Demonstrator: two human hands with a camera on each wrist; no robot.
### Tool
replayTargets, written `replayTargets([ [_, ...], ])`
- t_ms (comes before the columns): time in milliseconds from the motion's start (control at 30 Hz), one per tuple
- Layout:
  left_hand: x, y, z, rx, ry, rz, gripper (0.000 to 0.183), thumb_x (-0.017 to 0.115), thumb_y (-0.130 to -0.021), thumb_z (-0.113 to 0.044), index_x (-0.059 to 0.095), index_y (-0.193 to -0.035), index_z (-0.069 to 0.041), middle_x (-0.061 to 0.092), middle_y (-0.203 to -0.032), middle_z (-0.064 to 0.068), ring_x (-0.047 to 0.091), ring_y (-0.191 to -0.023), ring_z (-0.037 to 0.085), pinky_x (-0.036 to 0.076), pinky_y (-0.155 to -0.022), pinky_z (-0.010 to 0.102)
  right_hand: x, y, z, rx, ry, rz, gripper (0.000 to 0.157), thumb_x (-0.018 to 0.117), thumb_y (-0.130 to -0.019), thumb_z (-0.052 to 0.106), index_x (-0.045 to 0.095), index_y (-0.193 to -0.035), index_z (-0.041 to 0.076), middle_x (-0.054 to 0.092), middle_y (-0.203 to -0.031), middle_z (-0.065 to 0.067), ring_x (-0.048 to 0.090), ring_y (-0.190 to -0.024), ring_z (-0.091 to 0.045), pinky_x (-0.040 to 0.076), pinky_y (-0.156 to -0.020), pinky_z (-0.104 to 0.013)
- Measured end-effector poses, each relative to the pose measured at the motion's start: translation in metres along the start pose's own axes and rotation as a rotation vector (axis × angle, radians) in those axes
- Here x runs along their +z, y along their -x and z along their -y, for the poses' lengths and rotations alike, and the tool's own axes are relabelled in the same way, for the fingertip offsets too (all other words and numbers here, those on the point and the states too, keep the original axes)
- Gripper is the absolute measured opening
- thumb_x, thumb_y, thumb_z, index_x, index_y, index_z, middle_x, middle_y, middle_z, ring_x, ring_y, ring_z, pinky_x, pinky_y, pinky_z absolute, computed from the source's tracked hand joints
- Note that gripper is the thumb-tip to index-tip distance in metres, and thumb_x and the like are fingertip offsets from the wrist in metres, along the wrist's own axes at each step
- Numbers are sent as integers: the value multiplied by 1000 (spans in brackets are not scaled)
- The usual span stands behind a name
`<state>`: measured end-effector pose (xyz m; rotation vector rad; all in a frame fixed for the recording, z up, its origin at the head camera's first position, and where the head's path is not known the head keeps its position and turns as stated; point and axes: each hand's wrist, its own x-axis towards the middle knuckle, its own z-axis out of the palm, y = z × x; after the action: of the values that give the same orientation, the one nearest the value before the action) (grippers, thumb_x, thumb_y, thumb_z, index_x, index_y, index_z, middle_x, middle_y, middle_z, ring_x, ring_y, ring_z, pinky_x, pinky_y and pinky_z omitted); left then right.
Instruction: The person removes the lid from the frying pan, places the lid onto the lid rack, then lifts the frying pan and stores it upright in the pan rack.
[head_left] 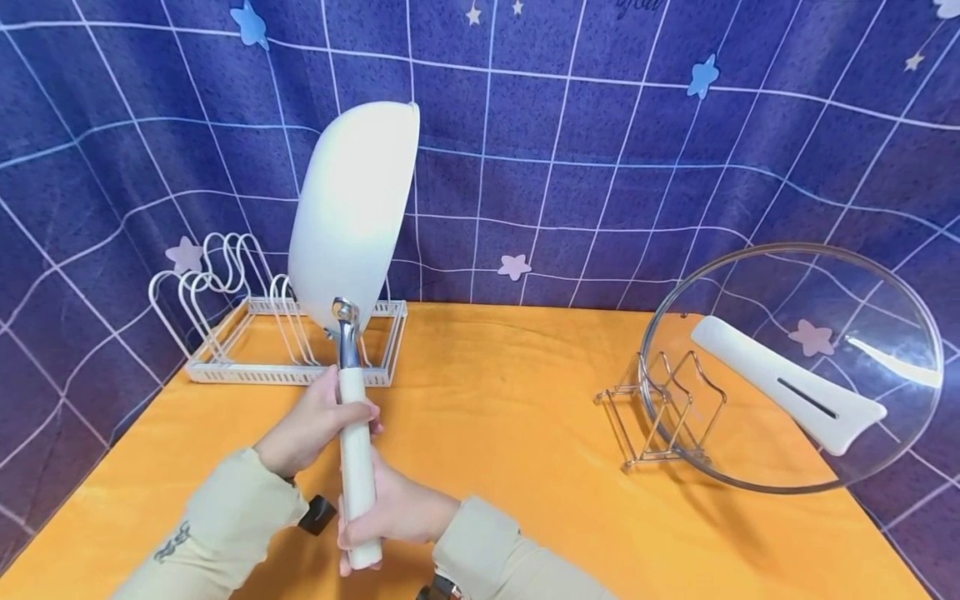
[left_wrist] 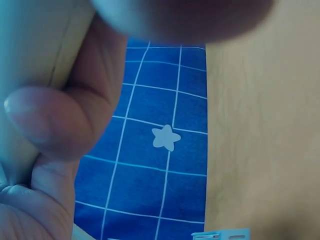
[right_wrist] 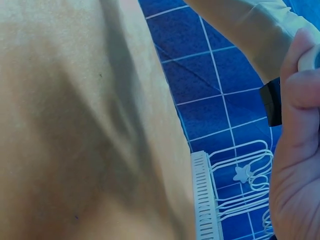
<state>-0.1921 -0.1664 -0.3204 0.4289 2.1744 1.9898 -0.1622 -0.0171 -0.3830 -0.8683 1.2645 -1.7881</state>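
A white wok is held up on its side, its outer wall toward me and its rim facing right. My left hand grips the upper part of its pale handle, just below the metal neck. Lower down, my right hand holds the handle near its end. The left wrist view shows the thumb wrapped over the handle. Behind the wok stands a white rack with looped wire dividers, its right part partly hidden. Whether wok and rack touch, I cannot tell.
At the right a large glass lid with a white handle leans upright in a small metal wire rack. An orange cloth covers the table. A blue gridded curtain with stars hangs behind.
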Motion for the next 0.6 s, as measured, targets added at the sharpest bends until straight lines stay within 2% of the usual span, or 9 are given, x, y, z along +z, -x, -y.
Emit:
replayTargets([
  [200,2,-1,4,3,-2,-9,43,51,-84,7,25,-118,11,58,-76,8,64,-67,18,56,-70,32,-2,1,-2,5,-15,3,88,47,-76,-21,7,-139,25,57,-69,-5,34,-78,-78,45,-41,-24],
  [333,2,-2,5,-18,-14,2,40,53,-83,6,26,-114,8,57,-77,9,64,-69,22,55,-70,34,-4,2,-5,8,-6,6,92,47,-76,-21,2,-142,25,56,-68,-15,35,-77,-76,45,-41,-25],
  [467,2,-2,9,-17,0,3,43,53,-83,6,25,-116,8,55,-78,9,64,-68,21,55,-69,35,-5,3,-9,0,1,8,90,47,-77,-20,2,-142,22,52,-69,-26,35,-76,-76,45,-41,-25],
  [600,4,-2,12,-22,12,-1,41,53,-83,6,26,-114,6,54,-78,9,64,-67,20,55,-69,35,-6,3,-12,-3,10,-4,91,47,-76,-21,2,-142,22,54,-68,-21,38,-73,-74,44,-41,-25],
])
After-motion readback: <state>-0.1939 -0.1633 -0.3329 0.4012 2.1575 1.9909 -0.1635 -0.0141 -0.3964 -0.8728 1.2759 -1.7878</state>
